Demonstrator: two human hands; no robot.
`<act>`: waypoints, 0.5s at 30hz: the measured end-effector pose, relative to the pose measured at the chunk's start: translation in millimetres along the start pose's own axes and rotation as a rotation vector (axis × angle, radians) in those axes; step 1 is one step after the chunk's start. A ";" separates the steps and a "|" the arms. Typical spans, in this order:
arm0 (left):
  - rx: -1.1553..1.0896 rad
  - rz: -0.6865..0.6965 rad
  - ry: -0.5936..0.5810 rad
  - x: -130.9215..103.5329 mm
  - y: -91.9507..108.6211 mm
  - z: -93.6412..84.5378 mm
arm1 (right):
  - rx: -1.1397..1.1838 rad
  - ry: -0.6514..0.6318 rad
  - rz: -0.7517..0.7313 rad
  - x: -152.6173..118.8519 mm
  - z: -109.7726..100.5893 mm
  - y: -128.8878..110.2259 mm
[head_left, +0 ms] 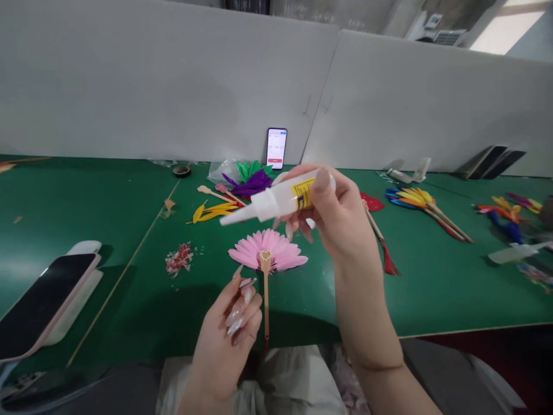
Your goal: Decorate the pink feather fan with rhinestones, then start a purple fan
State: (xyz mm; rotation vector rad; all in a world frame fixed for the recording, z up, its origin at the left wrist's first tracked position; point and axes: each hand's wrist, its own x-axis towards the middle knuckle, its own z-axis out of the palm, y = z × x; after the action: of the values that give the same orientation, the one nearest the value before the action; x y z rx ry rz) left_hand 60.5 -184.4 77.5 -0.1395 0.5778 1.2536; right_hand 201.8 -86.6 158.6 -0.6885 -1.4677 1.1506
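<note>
My right hand grips a glue bottle, white with a yellow label and a long nozzle pointing left. It is raised above a pink feather fan. That fan lies spread on the table, its wooden handle toward me and small pearly beads at the base of the feathers. Just left of the handle, my left hand has its fingers curled with thumb and index close together. Whether something small is between them, I cannot make out.
A heap of red and white bits lies left of the fan. Purple feathers and yellow feathers are behind it. A phone leans on the partition; another phone rests at left. A multicoloured feather fan lies right.
</note>
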 end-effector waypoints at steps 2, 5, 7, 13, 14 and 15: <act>0.013 0.017 -0.025 3.6 2.6 -0.4 | 0.067 -0.055 0.021 8.3 -2.0 5.8; 0.017 0.032 -0.043 10.9 6.2 5.2 | 0.173 -0.100 0.045 14.6 -4.2 10.5; 0.008 0.021 -0.063 18.3 9.4 13.5 | 0.241 -0.044 0.039 16.2 -6.4 11.0; 0.081 0.004 -0.210 51.0 33.6 56.4 | 0.424 0.176 0.040 22.4 -27.4 4.1; 0.106 0.016 -0.232 56.5 38.6 64.4 | 0.445 0.183 0.055 23.8 -31.5 3.0; 0.129 0.032 -0.252 61.7 43.0 71.8 | 0.456 0.175 0.078 25.0 -35.1 2.4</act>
State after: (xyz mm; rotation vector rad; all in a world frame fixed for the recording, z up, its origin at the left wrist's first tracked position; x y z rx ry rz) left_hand 56.7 -88.6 117.6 0.1350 0.4423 1.2383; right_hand 229.0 -53.6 163.9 -0.5135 -0.9896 1.3881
